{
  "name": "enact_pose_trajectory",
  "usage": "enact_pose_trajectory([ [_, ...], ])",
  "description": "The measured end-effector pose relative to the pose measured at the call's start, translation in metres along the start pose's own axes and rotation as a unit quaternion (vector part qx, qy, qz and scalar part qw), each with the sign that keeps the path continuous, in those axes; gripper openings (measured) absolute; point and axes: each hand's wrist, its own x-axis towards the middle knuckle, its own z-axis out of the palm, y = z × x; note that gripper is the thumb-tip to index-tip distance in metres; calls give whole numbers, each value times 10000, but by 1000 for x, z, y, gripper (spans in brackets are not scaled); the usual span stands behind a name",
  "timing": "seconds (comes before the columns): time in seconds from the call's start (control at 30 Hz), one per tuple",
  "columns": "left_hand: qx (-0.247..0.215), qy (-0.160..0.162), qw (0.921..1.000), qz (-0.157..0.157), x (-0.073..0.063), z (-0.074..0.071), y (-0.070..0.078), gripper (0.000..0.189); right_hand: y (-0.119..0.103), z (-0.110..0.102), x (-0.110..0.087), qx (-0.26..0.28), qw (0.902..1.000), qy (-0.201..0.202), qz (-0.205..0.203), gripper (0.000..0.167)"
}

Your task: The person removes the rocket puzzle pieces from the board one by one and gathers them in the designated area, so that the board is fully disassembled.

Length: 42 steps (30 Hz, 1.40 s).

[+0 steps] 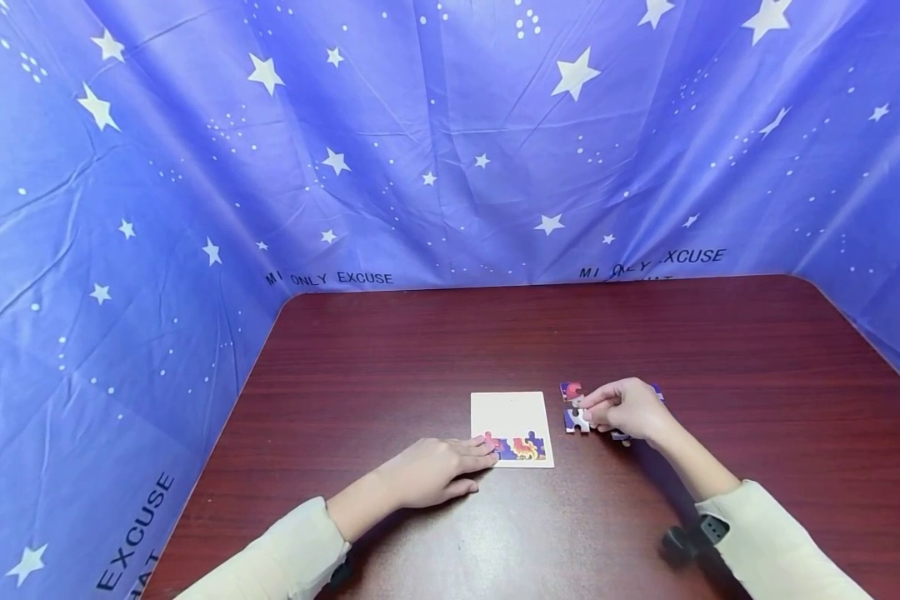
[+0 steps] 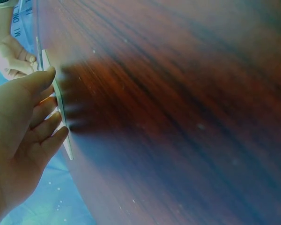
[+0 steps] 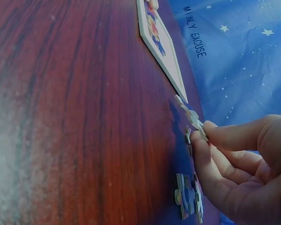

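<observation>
"What hung around the reddish-brown table (image 1: 375,358)?"
"A blue-violet cloth (image 1: 420,217), on the far, left and right sides, printed with white stars (image 1: 575,73)."
"Was there lettering (image 1: 364,277)?"
"Black: 'ONLY EXCUSE' ran low, far left."

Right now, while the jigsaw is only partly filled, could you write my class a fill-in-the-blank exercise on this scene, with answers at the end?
1. While the left hand touches the puzzle tray, the right hand ____ (pinches/pushes) a jigsaw piece.
2. In the head view, loose pieces lie to the tray's ____ (left/right).
3. Fitted pieces line the tray's ____ (near/far) edge.
4. The backdrop curtain bears white dots and five-pointed ____.

Answers: pinches; right; near; stars.
</observation>
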Motion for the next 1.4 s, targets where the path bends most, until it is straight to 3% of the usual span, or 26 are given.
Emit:
enact_pose_trajectory([
  [0.3, 18, 12, 10000, 26, 0, 0, 0, 45, -1, 1, -6, -832, 9960, 297, -157, 10],
  [1.1, -146, -2, 9998, -110, 1, -1, 3, 44, -4, 0, -13, -1248, 9890, 717, -331, 6],
  [1.27, -104, -3, 9999, -98, 2, -2, 3, 43, -9, 3, -13, -1357, 9867, 690, -567, 7],
  [1.4, -57, 19, 10000, -52, 2, -2, 3, 43, -15, 14, -13, -1272, 9863, 362, -984, 9],
])
